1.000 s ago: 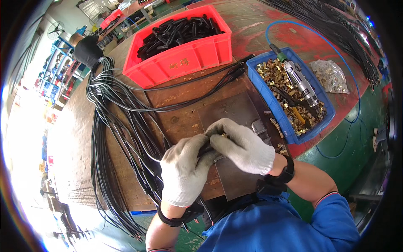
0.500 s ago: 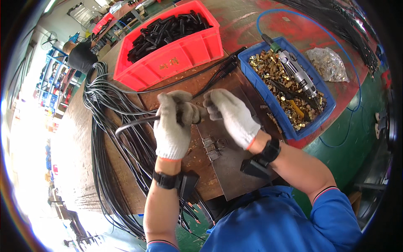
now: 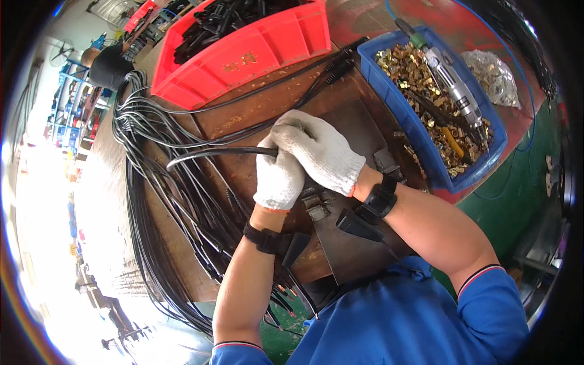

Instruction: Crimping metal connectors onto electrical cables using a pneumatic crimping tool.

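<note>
Both of my hands wear white knit gloves and meet over the middle of the bench. My left hand (image 3: 278,177) is closed around a thick black cable (image 3: 213,151), whose free length loops out to the left. My right hand (image 3: 321,149) is folded over the left one's fingers, closed. The cable's end and whatever lies inside the right hand's grip are hidden. Beneath the hands is a dark metal plate (image 3: 347,249) with a small metal block (image 3: 316,207) fixed on it and another metal block (image 3: 387,161) to its right.
A bundle of black cables (image 3: 139,213) drapes along the left side. At the back stands a red bin (image 3: 243,64) of black parts. A blue tray (image 3: 435,173) of brass pieces holds a pneumatic tool (image 3: 453,85); a clear bag (image 3: 494,76) lies beyond. Another person (image 3: 109,67) is far left.
My hands, slightly apart before, have come together, the right now covering the left's fingers. The left hand has shifted right with the cable. The view has tilted a little.
</note>
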Motion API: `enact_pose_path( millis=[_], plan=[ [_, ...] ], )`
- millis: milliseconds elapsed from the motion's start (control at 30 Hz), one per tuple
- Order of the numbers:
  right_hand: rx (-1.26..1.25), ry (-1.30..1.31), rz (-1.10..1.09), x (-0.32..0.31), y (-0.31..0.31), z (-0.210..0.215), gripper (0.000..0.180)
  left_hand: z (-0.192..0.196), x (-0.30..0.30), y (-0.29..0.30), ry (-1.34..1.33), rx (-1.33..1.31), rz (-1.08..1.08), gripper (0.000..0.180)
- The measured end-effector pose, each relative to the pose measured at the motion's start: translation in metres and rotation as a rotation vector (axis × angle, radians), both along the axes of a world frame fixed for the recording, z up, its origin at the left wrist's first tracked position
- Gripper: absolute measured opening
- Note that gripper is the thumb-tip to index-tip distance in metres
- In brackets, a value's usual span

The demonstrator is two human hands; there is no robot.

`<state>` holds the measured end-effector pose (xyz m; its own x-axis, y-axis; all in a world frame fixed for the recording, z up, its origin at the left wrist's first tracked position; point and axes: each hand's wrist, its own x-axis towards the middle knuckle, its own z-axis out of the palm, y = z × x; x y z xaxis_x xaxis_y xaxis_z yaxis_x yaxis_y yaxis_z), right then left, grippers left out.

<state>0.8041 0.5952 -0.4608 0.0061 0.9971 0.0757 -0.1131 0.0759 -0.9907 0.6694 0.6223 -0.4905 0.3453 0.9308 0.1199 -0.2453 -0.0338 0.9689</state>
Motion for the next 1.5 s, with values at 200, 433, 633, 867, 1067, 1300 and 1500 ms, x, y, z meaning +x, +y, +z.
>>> enact_pose_path(
  millis=[200, 433, 633, 867, 1067, 1300, 1500],
  plan=[
    [-0.035, 0.033, -0.144, 0.016, -0.017, 0.015, 0.055, 0.042, -0.007, -0.007, 0.282, 0.029, -0.005, 0.052],
    [-0.002, -0.09, 0.131, 0.029, -0.1, 0.046, 0.046, 0.091, -0.024, -0.074, -0.346, -0.538, 0.135, 0.071],
    [0.426, -0.343, -0.015, 0.005, -0.116, 0.064, 0.044, 0.067, -0.024, -0.101, -0.692, -0.774, -0.034, 0.062],
    [0.416, -0.435, -0.016, -0.004, -0.119, 0.071, 0.04, 0.058, -0.02, -0.108, -0.725, -0.887, -0.066, 0.057],
    [0.454, -0.47, -0.035, -0.007, -0.119, 0.069, 0.044, 0.053, -0.021, -0.109, -0.746, -0.931, -0.049, 0.057],
    [0.38, -0.373, 0.027, 0.002, -0.122, 0.076, 0.042, 0.047, -0.028, -0.112, -0.97, -0.717, -0.22, 0.057],
    [0.211, -0.237, 0.097, 0.033, -0.124, 0.071, 0.044, 0.068, -0.034, -0.118, -0.509, -0.33, -0.018, 0.031]
  ],
)
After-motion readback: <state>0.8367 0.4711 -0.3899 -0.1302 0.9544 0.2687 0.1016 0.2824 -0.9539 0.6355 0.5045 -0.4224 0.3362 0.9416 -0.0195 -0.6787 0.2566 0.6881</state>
